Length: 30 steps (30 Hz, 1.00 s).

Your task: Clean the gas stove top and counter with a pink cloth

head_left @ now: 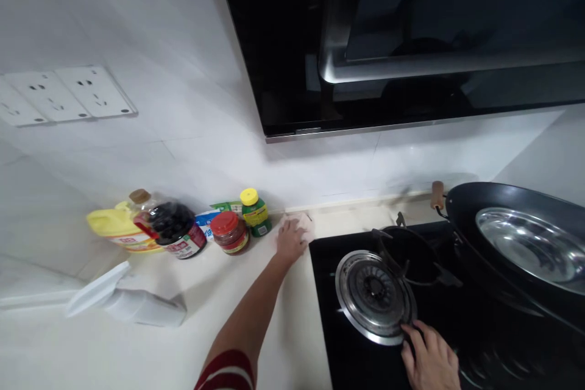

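My left hand [291, 242] reaches to the back of the counter and presses a pale pink cloth [307, 226] against the surface near the wall. The cloth lies partly under the fingers, beside the cooktop's back left corner. Just left of it stand a green bottle with a yellow cap [256, 213] and a red-lidded jar [230, 233]. My right hand [430, 356] is low on the black glass cooktop [336, 341], fingers apart, fingertips at the lower right rim of the round metal burner [375, 295]. Nothing shows in its grip.
A black pan support [411, 255] sits off-centre behind the burner. To the right is a large wok [475, 195] holding a metal basin [525, 244]. A range hood [292, 73] overhangs. At left are a dark-filled bottle [178, 228], a yellow jug [114, 225] and a white spray bottle [141, 308] lying down.
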Each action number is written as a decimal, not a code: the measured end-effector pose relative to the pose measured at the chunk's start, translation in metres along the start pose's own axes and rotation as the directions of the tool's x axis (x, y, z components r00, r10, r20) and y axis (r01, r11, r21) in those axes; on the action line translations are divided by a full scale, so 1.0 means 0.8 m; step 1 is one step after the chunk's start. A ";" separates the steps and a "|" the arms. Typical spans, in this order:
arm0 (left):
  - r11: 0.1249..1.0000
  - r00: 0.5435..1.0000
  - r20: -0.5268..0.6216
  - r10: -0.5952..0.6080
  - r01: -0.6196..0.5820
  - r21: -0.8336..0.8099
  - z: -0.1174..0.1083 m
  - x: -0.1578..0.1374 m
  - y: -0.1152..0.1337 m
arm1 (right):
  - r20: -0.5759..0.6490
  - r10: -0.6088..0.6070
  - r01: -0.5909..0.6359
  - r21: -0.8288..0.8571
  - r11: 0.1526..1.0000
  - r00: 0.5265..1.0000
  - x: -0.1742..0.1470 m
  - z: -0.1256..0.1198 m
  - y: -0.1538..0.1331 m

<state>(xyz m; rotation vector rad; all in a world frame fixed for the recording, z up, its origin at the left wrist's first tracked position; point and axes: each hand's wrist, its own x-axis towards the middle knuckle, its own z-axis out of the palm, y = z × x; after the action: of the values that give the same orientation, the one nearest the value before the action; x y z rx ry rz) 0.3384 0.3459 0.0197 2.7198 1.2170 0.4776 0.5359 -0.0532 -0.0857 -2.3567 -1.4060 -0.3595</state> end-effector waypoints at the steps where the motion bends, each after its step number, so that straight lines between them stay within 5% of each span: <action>1: 1.000 1.000 0.010 -0.029 0.029 0.006 0.006 0.006 -0.007 | 0.005 0.000 0.000 -0.005 1.000 1.000 -0.001 0.001 0.002; 9: 0.985 0.984 0.048 -0.170 0.170 0.016 0.020 -0.011 -0.042 | 0.026 0.016 -0.016 0.004 1.000 1.000 0.004 -0.017 -0.008; 18: 0.975 0.975 0.016 -0.221 0.221 0.035 -0.007 -0.116 -0.046 | 0.044 -0.003 0.004 -0.035 0.999 0.999 0.008 -0.030 -0.012; 25: 0.984 0.984 -0.012 -0.180 0.180 -0.004 0.010 -0.182 0.017 | 0.094 0.018 -0.010 -0.082 0.997 0.995 0.012 -0.040 -0.017; 30: 0.998 0.998 -0.030 -0.059 0.058 -0.037 0.009 -0.278 0.082 | 0.087 0.022 -0.014 -0.086 0.996 0.996 0.012 -0.040 -0.016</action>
<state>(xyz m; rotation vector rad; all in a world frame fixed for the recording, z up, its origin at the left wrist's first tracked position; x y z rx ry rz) 0.2481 0.1368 -0.0237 2.6483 1.2784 0.5308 0.5282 -0.0545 -0.0509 -2.4806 -1.4346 -0.3203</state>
